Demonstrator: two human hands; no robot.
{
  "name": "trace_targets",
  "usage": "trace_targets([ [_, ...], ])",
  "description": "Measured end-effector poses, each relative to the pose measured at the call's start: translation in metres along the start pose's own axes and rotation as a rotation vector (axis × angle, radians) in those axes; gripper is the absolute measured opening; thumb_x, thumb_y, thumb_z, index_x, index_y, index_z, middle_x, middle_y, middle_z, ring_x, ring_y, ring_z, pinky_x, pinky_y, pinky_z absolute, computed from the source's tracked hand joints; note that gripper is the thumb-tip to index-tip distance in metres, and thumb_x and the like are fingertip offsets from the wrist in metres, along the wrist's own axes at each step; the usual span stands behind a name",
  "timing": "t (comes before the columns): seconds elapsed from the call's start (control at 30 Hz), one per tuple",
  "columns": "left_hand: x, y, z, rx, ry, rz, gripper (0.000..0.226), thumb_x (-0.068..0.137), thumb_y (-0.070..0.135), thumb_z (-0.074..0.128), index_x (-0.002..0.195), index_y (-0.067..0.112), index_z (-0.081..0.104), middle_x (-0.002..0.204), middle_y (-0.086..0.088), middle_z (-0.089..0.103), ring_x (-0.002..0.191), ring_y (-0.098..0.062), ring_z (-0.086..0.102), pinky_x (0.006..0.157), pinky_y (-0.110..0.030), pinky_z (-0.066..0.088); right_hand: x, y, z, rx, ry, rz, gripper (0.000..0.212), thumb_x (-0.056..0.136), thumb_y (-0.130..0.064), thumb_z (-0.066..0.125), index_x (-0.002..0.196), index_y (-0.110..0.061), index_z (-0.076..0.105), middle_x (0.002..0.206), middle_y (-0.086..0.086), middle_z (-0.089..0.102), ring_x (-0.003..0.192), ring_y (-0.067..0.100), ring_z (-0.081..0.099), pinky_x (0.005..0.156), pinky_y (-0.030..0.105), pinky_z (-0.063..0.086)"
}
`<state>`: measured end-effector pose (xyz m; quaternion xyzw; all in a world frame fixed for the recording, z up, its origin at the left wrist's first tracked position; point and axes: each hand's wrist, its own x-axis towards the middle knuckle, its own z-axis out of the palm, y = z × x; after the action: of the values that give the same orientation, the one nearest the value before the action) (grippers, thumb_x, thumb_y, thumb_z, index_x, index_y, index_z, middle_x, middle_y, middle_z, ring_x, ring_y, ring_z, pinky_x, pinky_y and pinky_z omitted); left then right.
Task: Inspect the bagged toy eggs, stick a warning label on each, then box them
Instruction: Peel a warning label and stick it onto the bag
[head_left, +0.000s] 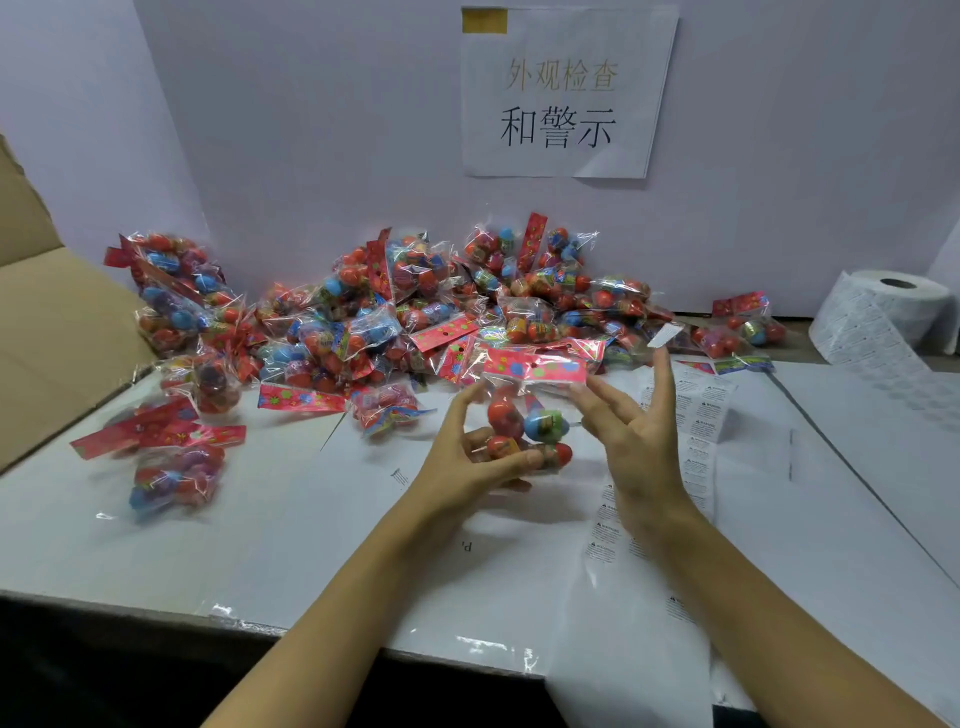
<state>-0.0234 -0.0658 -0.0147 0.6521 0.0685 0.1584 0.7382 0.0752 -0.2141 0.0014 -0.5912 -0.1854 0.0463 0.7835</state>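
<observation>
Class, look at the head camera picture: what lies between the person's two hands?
In the head view, a clear bag of red and blue toy eggs sits between the left hand and the right hand.

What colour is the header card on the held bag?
Pink-red with blue and green dots, on the card in the head view.
</observation>
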Motion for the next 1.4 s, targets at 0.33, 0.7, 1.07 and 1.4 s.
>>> trace_targets([
  [0.33, 0.002, 0.005, 0.000, 0.075, 0.115, 0.204, 0.059, 0.074, 0.036, 0.092, 0.123, 0.057, 0.066, 0.127, 0.000, 0.069, 0.108, -0.025, 0.072, 0.080, -0.034, 0.062, 0.002, -0.005, -0.005, -0.086, -0.004, -0.077, 0.012, 0.091, -0.008, 0.072, 0.092, -0.020, 0.069, 0.079, -0.007, 0.073, 0.078, 0.013, 0.069, 0.064, 0.021, 0.055],
  [0.7, -0.002, 0.003, -0.002, 0.147, 0.106, 0.290, 0.065, 0.078, 0.005, 0.087, 0.126, 0.044, 0.067, 0.135, -0.010, 0.061, 0.114, -0.029, 0.070, 0.091, -0.033, 0.060, -0.008, -0.011, -0.001, -0.108, -0.200, -0.127, 0.013, 0.086, 0.003, 0.073, 0.093, -0.008, 0.075, 0.070, -0.002, 0.073, 0.060, 0.009, 0.061, 0.061, 0.019, 0.051],
  [1.07, -0.003, 0.003, -0.001, 0.162, 0.109, 0.333, 0.066, 0.077, 0.009, 0.089, 0.130, 0.040, 0.065, 0.133, -0.009, 0.060, 0.117, -0.030, 0.068, 0.090, -0.031, 0.060, -0.013, -0.013, 0.000, -0.207, -0.259, -0.141, 0.020, 0.085, 0.001, 0.076, 0.088, -0.019, 0.078, 0.083, 0.000, 0.077, 0.070, 0.007, 0.069, 0.065, 0.019, 0.054],
  [1.4, -0.002, 0.002, -0.002, 0.186, 0.115, 0.379, 0.060, 0.080, 0.013, 0.088, 0.131, 0.037, 0.066, 0.130, 0.001, 0.060, 0.120, -0.014, 0.066, 0.092, -0.029, 0.059, -0.013, -0.011, 0.000, -0.310, -0.248, -0.162, 0.025, 0.084, -0.004, 0.079, 0.084, -0.028, 0.077, 0.083, -0.002, 0.078, 0.080, 0.022, 0.073, 0.074, 0.029, 0.061],
])
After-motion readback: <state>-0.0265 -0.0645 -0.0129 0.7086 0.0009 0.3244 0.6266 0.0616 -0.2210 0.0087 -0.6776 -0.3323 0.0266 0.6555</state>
